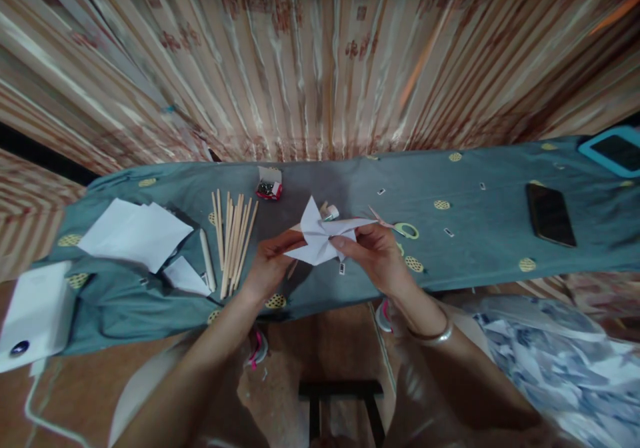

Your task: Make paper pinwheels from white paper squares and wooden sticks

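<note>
A white paper pinwheel (316, 238) with pointed, folded blades is held between my two hands above the cloth. My left hand (274, 256) grips its left side, with most of the fingers behind the paper. On the right, my right hand (379, 251) pinches it, the thumb pressed near the centre where the blades meet. Just behind the pinwheel lies a small white-capped item (330, 213), partly covered by the paper. Scissors with light green handles (406, 230) lie beside my right hand, partly hidden by it.
Wooden sticks (234, 241), a white rod (207, 260) and sheets of white paper (135, 231) lie left on the green cloth (320, 305). An open red box (269, 185) of small pins stands behind. A white device (37, 315) is far left, a phone (550, 213) right.
</note>
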The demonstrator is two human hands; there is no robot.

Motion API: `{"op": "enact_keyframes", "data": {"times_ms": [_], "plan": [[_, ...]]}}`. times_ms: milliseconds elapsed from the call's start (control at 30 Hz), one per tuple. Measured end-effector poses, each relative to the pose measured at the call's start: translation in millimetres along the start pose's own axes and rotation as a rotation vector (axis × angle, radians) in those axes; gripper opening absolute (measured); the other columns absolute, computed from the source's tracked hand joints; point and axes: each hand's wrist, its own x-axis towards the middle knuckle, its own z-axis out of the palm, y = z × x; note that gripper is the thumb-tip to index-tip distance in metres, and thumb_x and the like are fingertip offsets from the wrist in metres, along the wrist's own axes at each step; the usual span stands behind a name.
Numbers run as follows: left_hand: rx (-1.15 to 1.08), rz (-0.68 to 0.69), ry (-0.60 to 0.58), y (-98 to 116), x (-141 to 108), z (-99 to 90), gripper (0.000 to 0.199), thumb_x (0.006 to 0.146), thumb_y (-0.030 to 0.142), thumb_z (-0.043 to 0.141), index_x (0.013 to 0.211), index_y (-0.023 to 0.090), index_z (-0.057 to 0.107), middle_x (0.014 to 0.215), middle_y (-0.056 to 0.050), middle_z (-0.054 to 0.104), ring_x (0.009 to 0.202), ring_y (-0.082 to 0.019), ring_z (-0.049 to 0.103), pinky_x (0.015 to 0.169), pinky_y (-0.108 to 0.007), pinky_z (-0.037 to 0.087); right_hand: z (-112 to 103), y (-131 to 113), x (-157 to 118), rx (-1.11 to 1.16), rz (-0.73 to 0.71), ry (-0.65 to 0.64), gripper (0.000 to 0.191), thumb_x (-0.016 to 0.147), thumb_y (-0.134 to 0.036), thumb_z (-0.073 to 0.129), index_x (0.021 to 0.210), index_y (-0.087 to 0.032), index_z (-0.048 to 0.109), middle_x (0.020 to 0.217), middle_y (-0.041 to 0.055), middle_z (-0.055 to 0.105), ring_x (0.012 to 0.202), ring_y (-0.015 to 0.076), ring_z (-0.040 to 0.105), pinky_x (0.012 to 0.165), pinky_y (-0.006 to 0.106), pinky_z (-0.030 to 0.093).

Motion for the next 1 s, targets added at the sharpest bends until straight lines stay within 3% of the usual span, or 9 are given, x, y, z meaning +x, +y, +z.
{"op": "enact_keyframes", "data": {"times_ms": [133, 267, 433, 733, 1000], "plan": [[-0.188, -0.148, -0.053, -4.0, -5.4, 8.2, 0.034, 0.055, 0.044, 0.092, 0.062, 0.015, 0.075, 0.059, -0.002, 0.064, 0.056, -0.011, 0.056, 0.060, -0.024, 0.046, 2.4, -8.3, -11.8, -0.311, -0.230, 0.037, 0.011, 0.085, -0.030, 0.071, 0.093, -0.023, 0.075, 0.089, 0.0018, 0.076, 0.079, 0.0159, 0.070, 0.074, 0.030, 0.057], [-0.225, -0.220, -0.064, -3.5, -9.5, 11.4, 0.033, 0.055, 0.041, 0.093, 0.068, 0.015, 0.078, 0.059, -0.001, 0.064, 0.058, -0.009, 0.055, 0.059, -0.020, 0.043, 1.2, -16.2, -18.2, -0.601, -0.448, 0.014, 0.010, 0.091, -0.020, 0.062, 0.098, -0.022, 0.069, 0.093, 0.0023, 0.074, 0.086, 0.0154, 0.069, 0.078, 0.031, 0.056], [-0.219, -0.235, -0.072, -1.7, -12.0, 14.6, 0.034, 0.055, 0.043, 0.093, 0.067, 0.014, 0.078, 0.061, -0.001, 0.063, 0.059, -0.009, 0.053, 0.060, -0.020, 0.042, 0.6, -22.1, -16.6, -0.741, -0.638, 0.019, 0.012, 0.093, -0.015, 0.059, 0.101, -0.022, 0.065, 0.090, 0.0026, 0.073, 0.086, 0.0165, 0.069, 0.078, 0.032, 0.056], [-0.194, -0.211, -0.059, -5.7, -14.5, 16.2, 0.032, 0.053, 0.042, 0.093, 0.067, 0.017, 0.079, 0.060, -0.001, 0.060, 0.057, -0.009, 0.050, 0.056, -0.021, 0.039, -1.4, -26.2, -19.9, -0.770, -0.743, 0.058, 0.017, 0.091, -0.011, 0.062, 0.103, -0.022, 0.065, 0.090, 0.0040, 0.075, 0.086, 0.0186, 0.070, 0.077, 0.034, 0.057], [-0.118, -0.165, -0.063, -6.3, -16.7, 14.4, 0.031, 0.056, 0.046, 0.091, 0.062, 0.018, 0.078, 0.058, -0.001, 0.060, 0.060, -0.011, 0.050, 0.063, -0.025, 0.043, -3.3, -28.9, -23.7, -0.775, -0.701, 0.044, 0.022, 0.091, -0.013, 0.061, 0.108, -0.026, 0.065, 0.095, 0.0038, 0.076, 0.090, 0.0199, 0.072, 0.080, 0.037, 0.058]]}}
